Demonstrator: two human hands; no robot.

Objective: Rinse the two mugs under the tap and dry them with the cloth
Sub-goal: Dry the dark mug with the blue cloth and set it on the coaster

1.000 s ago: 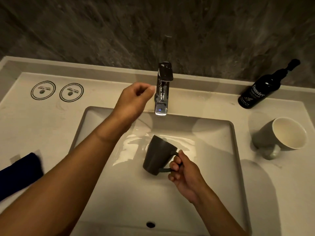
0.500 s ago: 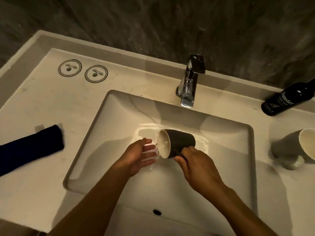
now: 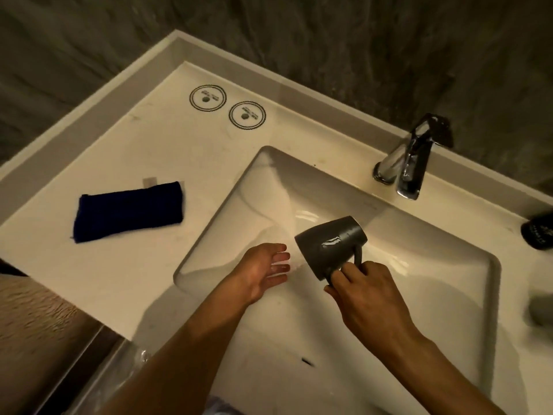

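Since half a second ago the right hand [image 3: 366,290] has tipped the dark mug [image 3: 330,247] further by its handle, mouth now down and left over the sink [image 3: 466,265] at centre frame, while the left hand [image 3: 263,272], empty with fingers spread, sits just beside the rim; this suggests the rinse water is being emptied before drying. The blue cloth [image 3: 128,211] waits on the surface at left, the tap [image 3: 414,163] at upper right. The black bottle [image 3: 538,230] at the right edge carries lettering too small to read, as do the two round emblems [image 3: 227,106].
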